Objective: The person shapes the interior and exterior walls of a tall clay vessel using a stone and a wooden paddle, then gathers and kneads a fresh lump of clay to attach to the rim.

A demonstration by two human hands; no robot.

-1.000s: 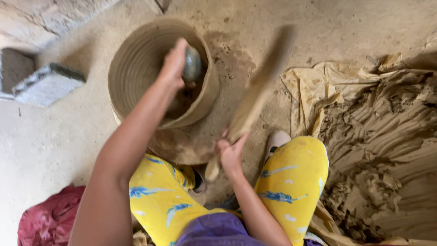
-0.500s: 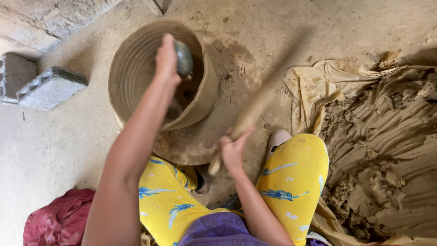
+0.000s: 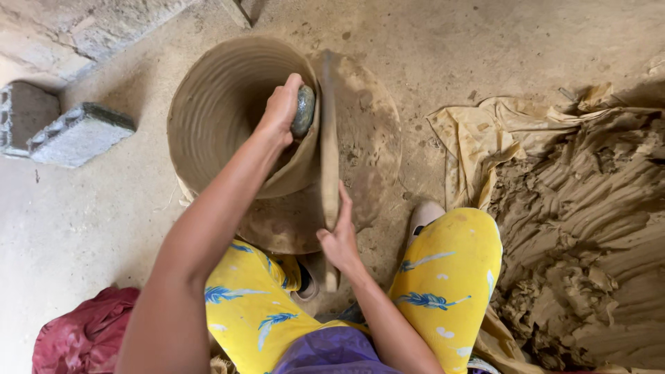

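Observation:
A wet clay pot (image 3: 222,111) with ridged inner walls stands on a round clay-smeared base (image 3: 374,138). My left hand (image 3: 280,111) reaches inside the pot and presses a smooth dark stone (image 3: 303,111) against its right wall. A flat wooden paddle (image 3: 329,159) is gripped near its lower end by my right hand (image 3: 339,239). The paddle's blade lies flat against the outside of the same wall, opposite the stone. My knees in yellow patterned trousers (image 3: 443,277) frame the base.
A large heap of brown clay (image 3: 589,235) lies on a tan sheet (image 3: 478,131) at the right. Two grey stone blocks (image 3: 76,131) sit at the left. A red cloth (image 3: 83,332) is bunched at the lower left. The floor is dusty concrete.
The paddle has swung from raised and tilted to the right down onto the pot's outer wall. My left hand with the stone has shifted to the right inner wall.

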